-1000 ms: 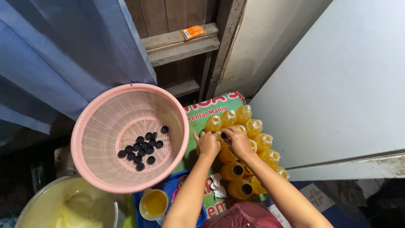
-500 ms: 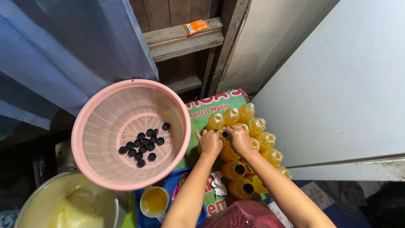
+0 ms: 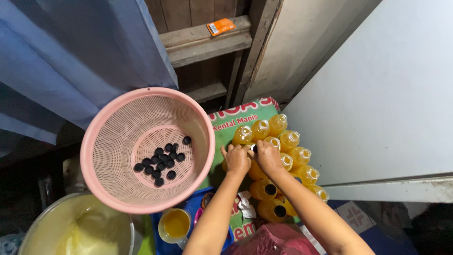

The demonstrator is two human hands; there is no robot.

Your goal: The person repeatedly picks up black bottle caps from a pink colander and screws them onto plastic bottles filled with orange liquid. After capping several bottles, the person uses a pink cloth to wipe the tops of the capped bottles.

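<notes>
Fingers (image 3: 245, 150) of both our hands meet over one bottle top in the cluster of yellow bottles (image 3: 289, 140), pinching a small black cap (image 3: 254, 148) between them. Our left hand (image 3: 236, 159) curls with knuckles up; our right hand (image 3: 267, 157) bends at the wrist beside it, the two touching. Both forearms reach up from the bottom edge, which cuts them off. Our hands hide the bottle beneath, so we cannot tell how the cap sits. Just left stands a pink basket (image 3: 106, 141) holding loose black caps (image 3: 160, 163). A pale bowl (image 3: 47, 226) is cut off at lower left.
</notes>
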